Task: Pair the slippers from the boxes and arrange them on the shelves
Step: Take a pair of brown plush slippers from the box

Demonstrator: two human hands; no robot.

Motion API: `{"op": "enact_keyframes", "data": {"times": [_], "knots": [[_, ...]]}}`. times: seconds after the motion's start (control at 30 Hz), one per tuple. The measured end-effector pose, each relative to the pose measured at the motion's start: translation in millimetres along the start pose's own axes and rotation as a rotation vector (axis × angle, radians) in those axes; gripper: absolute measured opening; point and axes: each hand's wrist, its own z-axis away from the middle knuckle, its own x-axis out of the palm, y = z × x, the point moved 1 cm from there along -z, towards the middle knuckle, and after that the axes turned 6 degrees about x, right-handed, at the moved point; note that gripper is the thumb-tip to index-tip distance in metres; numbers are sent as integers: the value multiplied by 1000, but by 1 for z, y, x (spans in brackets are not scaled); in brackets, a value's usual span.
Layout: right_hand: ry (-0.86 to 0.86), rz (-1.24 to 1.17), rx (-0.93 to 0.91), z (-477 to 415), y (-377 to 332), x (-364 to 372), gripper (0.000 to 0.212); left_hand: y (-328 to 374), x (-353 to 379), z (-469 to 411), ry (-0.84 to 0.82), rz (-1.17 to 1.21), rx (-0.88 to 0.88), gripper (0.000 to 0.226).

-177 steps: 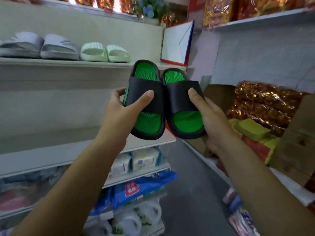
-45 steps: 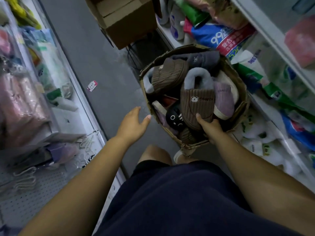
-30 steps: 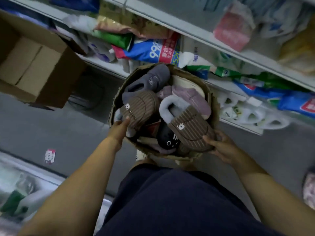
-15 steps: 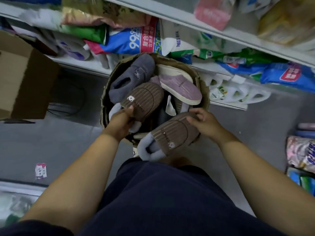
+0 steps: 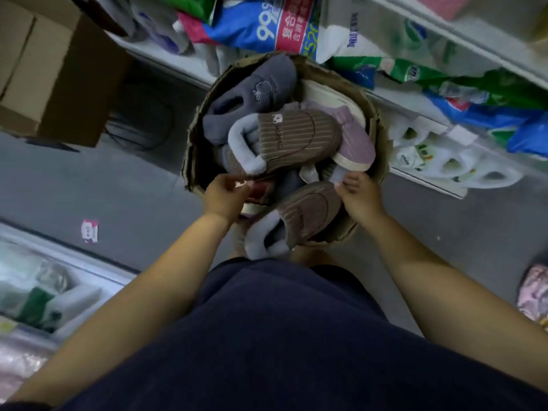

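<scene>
Gripping brown slipper [image 5: 299,216], seemingly: right hand [image 5: 360,198].

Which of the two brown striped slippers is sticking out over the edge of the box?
The nearer brown slipper, held by the right hand; the other brown slipper lies inside the cardboard box.

I read "99" and "520" upside down on the blue-and-red bag [image 5: 267,28]; other print was illegible.

Both hands [image 5: 360,195] seemingly hold brown slippers [image 5: 299,216] over the box [image 5: 378,126].
</scene>
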Motion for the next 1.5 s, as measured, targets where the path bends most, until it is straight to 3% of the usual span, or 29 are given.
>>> {"op": "enact_keyframes", "data": {"times": [0.07,0.17,0.27,0.33,0.43,0.57,0.67,0.77,0.83,1.0,1.1,1.27,1.37,1.43,1.5], "knots": [[-9,1,-43,-8,-16,-7,44,-20,2,13,15,-149,-2,41],[-65,54,-59,-27,-48,-15,50,-30,10,43,-172,-182,-113,42],[-131,-69,6,-50,-71,-13,74,-40,27,65,-437,-105,-214,72],[-176,-140,73,-60,-77,-10,75,-53,41,71,-468,-116,-169,101],[-199,-127,107,-60,-83,-9,72,-67,57,71,-310,-119,-151,120],[-189,-99,51,-63,-71,-4,64,-63,63,67,-45,36,-38,104],[-141,-33,-29,-75,-62,-1,68,-51,68,64,-87,110,76,112],[-167,-102,6,-55,-70,1,61,-50,83,65,-157,-84,140,138],[-193,-172,52,-59,-72,2,60,-52,92,66,-125,-145,158,141],[-300,-135,126,-56,-76,-2,60,-51,89,66,48,-24,195,99],[-376,-122,166,-42,-81,-4,46,-45,64,61,105,85,224,86],[-476,-205,234,-16,-70,-13,24,-35,-3,26,242,274,96,104],[-527,-225,305,-1,-48,-14,10,-33,-20,7,310,370,42,98],[-528,-218,338,6,-31,-10,8,-46,-13,0,323,370,21,105],[-502,-177,335,10,-19,-3,21,-98,16,-25,312,364,-50,116]]}}
